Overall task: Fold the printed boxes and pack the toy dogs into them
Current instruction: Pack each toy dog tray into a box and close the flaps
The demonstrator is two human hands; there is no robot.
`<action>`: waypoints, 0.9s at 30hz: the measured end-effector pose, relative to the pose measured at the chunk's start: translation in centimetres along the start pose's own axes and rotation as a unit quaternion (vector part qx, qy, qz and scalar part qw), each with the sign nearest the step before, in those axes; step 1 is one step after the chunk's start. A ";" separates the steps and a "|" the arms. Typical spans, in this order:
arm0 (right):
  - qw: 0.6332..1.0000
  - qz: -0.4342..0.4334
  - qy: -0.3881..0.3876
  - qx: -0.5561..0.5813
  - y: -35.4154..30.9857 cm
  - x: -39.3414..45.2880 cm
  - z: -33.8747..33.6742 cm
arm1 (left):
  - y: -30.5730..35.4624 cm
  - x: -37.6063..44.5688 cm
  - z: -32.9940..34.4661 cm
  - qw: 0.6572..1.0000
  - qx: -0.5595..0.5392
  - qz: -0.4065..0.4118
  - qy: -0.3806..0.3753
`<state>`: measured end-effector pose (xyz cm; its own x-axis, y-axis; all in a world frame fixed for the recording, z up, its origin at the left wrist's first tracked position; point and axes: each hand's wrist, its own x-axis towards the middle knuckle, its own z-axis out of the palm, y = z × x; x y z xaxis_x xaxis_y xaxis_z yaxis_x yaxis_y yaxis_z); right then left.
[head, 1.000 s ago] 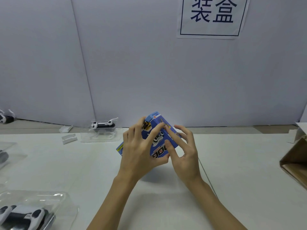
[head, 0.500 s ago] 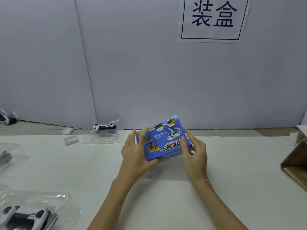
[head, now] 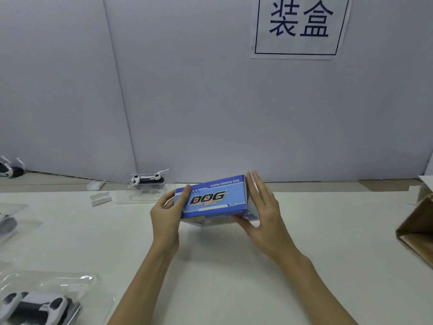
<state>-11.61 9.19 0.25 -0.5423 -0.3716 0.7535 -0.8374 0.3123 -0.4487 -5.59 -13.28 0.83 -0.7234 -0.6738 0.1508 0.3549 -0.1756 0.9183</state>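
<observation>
Since half a second back the box got rolled over, so the DOG logo side faces up, held above the bench. Left hand curls round its left end; right hand presses flat-fingered, thumb underneath. Box's underside is hidden.

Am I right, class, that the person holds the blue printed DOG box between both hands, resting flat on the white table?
Not quite. The head view shows the blue box held between the left hand and the right hand, but it is lifted clear of the white table, tilted, with its shadow below. The rest stands.
</observation>
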 end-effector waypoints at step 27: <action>0.911 0.309 -0.004 0.273 -0.1 -0.1 -1.6 | -1.2 -0.4 -0.1 0.978 -0.009 -0.078 -0.191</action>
<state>-11.42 10.57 0.97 -0.9205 -0.2795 0.2730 -0.2799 -0.0160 -0.9599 -5.69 -12.93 -0.40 -0.9371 -0.3203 0.1388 0.2308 -0.2700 0.9348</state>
